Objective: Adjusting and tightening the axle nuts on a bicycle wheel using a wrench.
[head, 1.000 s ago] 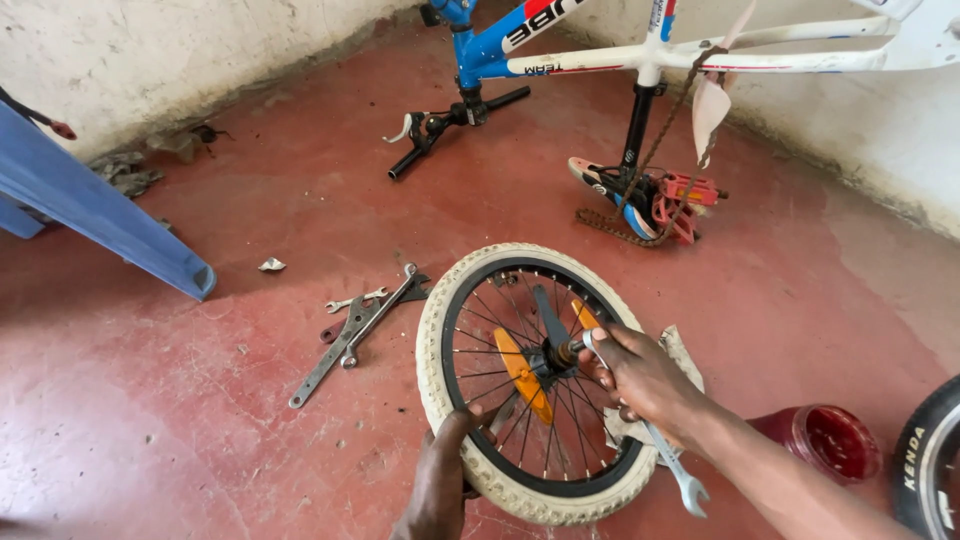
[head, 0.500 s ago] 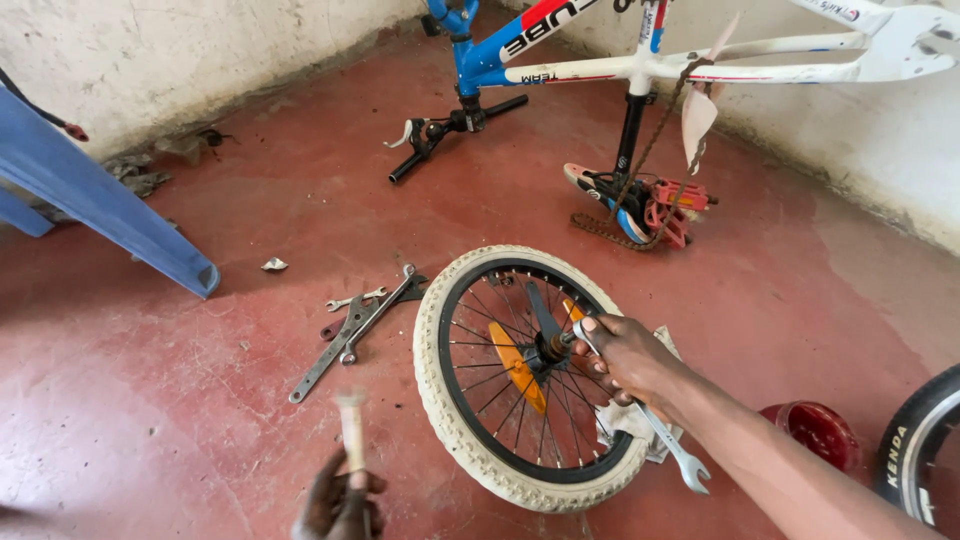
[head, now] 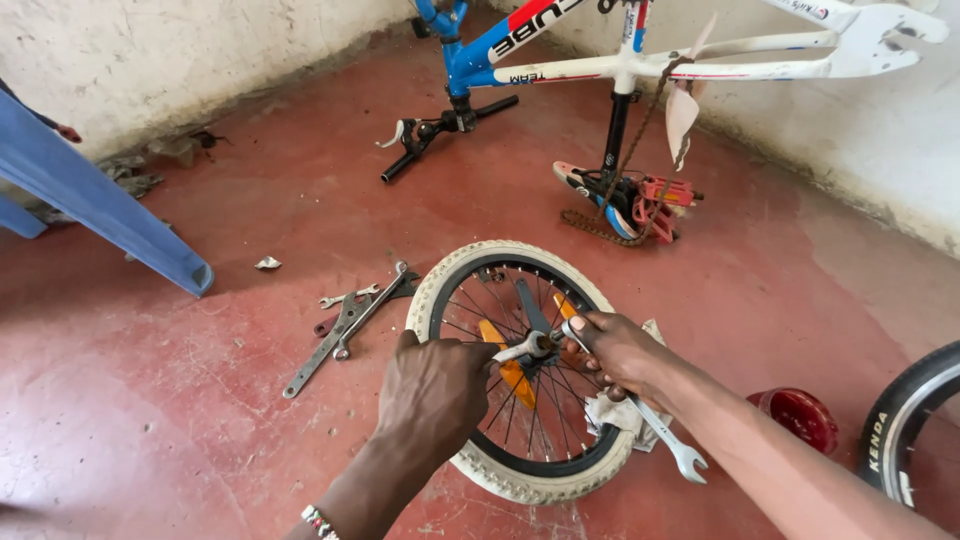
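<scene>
A small bicycle wheel (head: 455, 275) with a pale tyre, black rim and orange reflector lies flat on the red floor. My left hand (head: 432, 392) is closed on a small silver spanner (head: 518, 350) set at the wheel's hub. My right hand (head: 618, 352) grips a longer silver spanner (head: 668, 440) at the same hub, its open jaw pointing out over the tyre toward the lower right. A crumpled rag (head: 612, 415) lies under my right wrist beside the tyre.
Several spanners (head: 345, 325) lie left of the wheel. An upturned blue and white bicycle frame (head: 610, 70) stands behind, chain hanging, saddle on the floor. A blue plastic chair leg (head: 110, 215) is at the left. A red tub (head: 798, 418) and another tyre (head: 905, 425) sit right.
My left hand left the tyre's near edge, lifted a small spanner from low in front, and now holds it at the hub. My right hand stayed at the hub.
</scene>
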